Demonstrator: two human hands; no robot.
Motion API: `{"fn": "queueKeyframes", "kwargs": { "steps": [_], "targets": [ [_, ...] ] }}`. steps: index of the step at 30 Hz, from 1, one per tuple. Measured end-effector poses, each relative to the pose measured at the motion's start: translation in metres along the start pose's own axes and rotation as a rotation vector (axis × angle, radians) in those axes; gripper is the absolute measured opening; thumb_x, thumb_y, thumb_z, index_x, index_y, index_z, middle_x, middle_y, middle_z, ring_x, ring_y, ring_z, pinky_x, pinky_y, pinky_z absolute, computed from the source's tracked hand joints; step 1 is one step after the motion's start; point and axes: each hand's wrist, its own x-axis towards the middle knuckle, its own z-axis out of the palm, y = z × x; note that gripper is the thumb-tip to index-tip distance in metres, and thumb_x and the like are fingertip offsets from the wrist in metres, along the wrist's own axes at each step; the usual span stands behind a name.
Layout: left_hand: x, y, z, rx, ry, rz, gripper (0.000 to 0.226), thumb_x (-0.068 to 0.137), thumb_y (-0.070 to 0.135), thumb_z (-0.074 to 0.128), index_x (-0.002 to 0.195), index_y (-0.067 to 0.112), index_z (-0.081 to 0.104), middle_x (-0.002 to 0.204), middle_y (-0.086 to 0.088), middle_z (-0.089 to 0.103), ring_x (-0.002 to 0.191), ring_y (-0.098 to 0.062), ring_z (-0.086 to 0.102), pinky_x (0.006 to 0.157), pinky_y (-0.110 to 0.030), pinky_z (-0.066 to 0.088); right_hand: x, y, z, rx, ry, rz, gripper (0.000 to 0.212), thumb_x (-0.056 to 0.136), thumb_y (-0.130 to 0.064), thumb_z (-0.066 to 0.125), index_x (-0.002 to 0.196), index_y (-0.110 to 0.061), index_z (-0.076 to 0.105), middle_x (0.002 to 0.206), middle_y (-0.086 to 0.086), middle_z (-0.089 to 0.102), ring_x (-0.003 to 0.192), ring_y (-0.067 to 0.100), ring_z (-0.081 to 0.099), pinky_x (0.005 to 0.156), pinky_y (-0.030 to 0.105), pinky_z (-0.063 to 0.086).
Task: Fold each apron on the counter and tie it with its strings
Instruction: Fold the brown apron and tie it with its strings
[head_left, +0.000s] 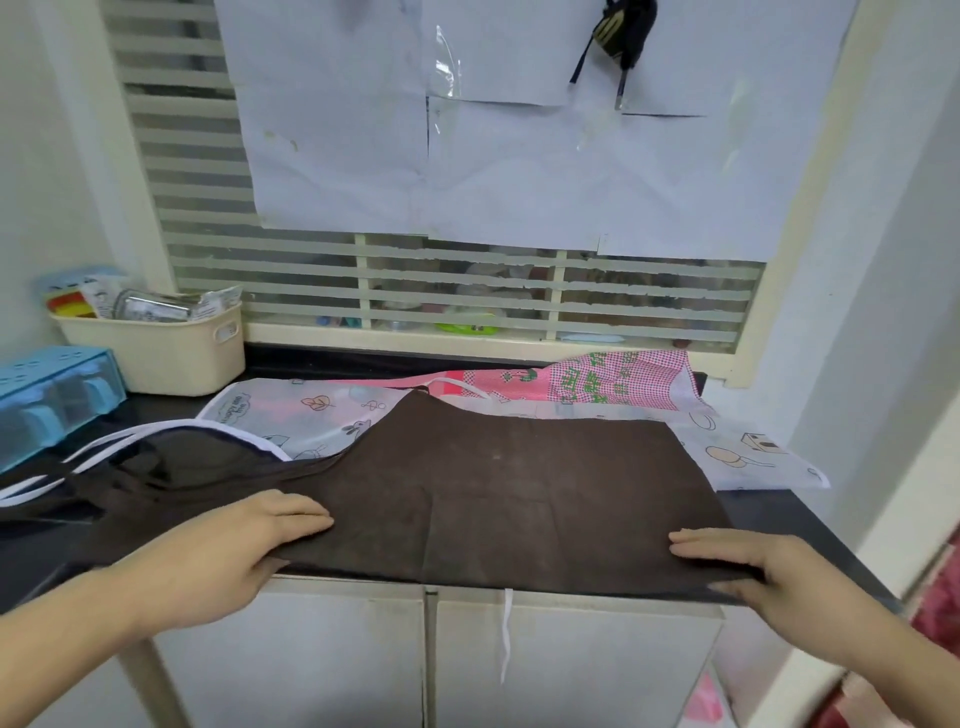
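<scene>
Brown apron mid-fold, none tied yet.

Head view: brown apron (498, 488) lies on the surface (810, 525), front edge at the lip, looks folded once; its white strings (67, 462) trail off to its left. Left hand (244, 551) pinches apron's near-left corner; right hand (748, 566) lies flat, fingers straight, on its near-right edge. Behind brown apron: white printed apron (291, 410) and pink checked apron (613, 379), both unfolded. Est. early: more folds + tying left, x3.
</scene>
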Motion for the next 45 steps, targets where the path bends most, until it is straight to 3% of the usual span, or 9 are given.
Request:
{"fn": "queueKeyframes", "kwargs": {
  "steps": [5,9,15,22,28,33,37,40,45],
  "targets": [
    [-0.001,-0.019,-0.019,-0.076,0.079,-0.182,0.008,0.095,0.038,0.067,0.090,0.039,0.073,0.087,0.027,0.070,0.086,0.009,0.063,0.082,-0.021,0.051,0.001,0.003,-0.015,0.163,0.179,0.148,0.034,0.094,-0.004,0.073,0.082,-0.035,0.080,0.079,-0.011,0.076,0.075,0.004,0.069,0.073,0.017,0.047],
    [0.007,-0.030,-0.056,-0.168,0.127,-0.381,0.020,0.090,0.049,0.074,0.073,0.039,0.074,0.060,0.014,0.068,0.060,-0.002,0.064,0.069,-0.033,0.053,0.016,0.001,-0.020,0.296,0.411,0.218,0.029,0.100,-0.007,0.066,0.075,-0.020,0.073,0.063,-0.012,0.065,0.058,0.000,0.054,0.057,0.010,0.039],
    [0.040,-0.062,-0.094,-0.126,0.263,-0.450,0.022,0.090,0.053,0.071,0.072,0.040,0.076,0.066,0.019,0.072,0.073,-0.008,0.068,0.076,-0.037,0.056,0.067,0.000,-0.023,0.245,0.548,0.304,0.026,0.103,-0.031,0.061,0.087,-0.012,0.068,0.078,0.005,0.072,0.083,0.034,0.067,0.075,0.046,0.050],
    [0.109,-0.082,-0.096,0.142,0.341,-0.477,0.026,0.096,0.050,0.064,0.074,0.035,0.065,0.074,0.003,0.066,0.074,-0.026,0.063,0.071,-0.041,0.056,0.134,0.005,-0.027,0.070,0.548,0.334,0.024,0.105,-0.027,0.055,0.089,-0.017,0.069,0.085,-0.001,0.070,0.087,0.030,0.060,0.076,0.038,0.040],
    [0.156,-0.043,-0.039,0.064,0.491,-0.355,0.023,0.097,0.029,0.065,0.113,0.013,0.071,0.114,-0.013,0.066,0.107,-0.041,0.059,0.095,-0.053,0.050,0.166,0.009,0.010,-0.305,0.554,0.531,0.022,0.101,-0.025,0.056,0.097,-0.004,0.062,0.097,0.027,0.067,0.092,0.047,0.062,0.072,0.045,0.044],
    [0.177,0.018,0.008,-0.092,0.270,-0.018,0.062,0.098,0.056,0.028,0.142,0.023,0.056,0.148,0.004,0.048,0.138,-0.018,0.044,0.120,-0.032,0.032,0.195,-0.042,0.047,-0.575,0.574,0.151,0.048,0.082,-0.008,0.068,0.125,0.007,0.055,0.121,0.031,0.056,0.111,0.048,0.051,0.095,0.057,0.046],
    [0.190,0.024,0.039,-0.054,0.014,-0.120,0.085,0.092,0.070,0.001,0.167,0.030,0.010,0.173,0.009,0.008,0.159,-0.011,0.006,0.131,-0.036,0.005,0.203,-0.102,0.095,-0.304,0.104,-0.129,0.071,0.097,-0.059,0.025,0.159,-0.027,0.037,0.166,-0.001,0.033,0.155,0.023,0.026,0.128,0.043,0.021],
    [0.192,0.024,0.037,-0.133,-0.032,-0.177,0.072,0.104,0.063,0.024,0.166,0.031,0.008,0.173,0.010,0.012,0.159,-0.010,0.010,0.131,-0.037,0.008,0.200,-0.102,0.123,-0.396,-0.111,-0.107,0.080,0.090,-0.068,-0.005,0.164,-0.043,0.010,0.173,-0.016,0.004,0.160,0.011,-0.003,0.130,0.035,0.000],
    [0.210,0.019,0.016,-0.669,0.084,-0.407,0.068,0.090,0.050,0.069,0.150,0.031,0.044,0.143,0.014,0.055,0.135,-0.012,0.051,0.113,-0.032,0.039,0.198,-0.105,0.120,-0.419,-0.128,-0.073,0.064,0.103,-0.062,0.008,0.164,-0.044,0.004,0.173,-0.017,-0.002,0.159,0.007,-0.010,0.130,0.034,-0.006]
  ]
}}
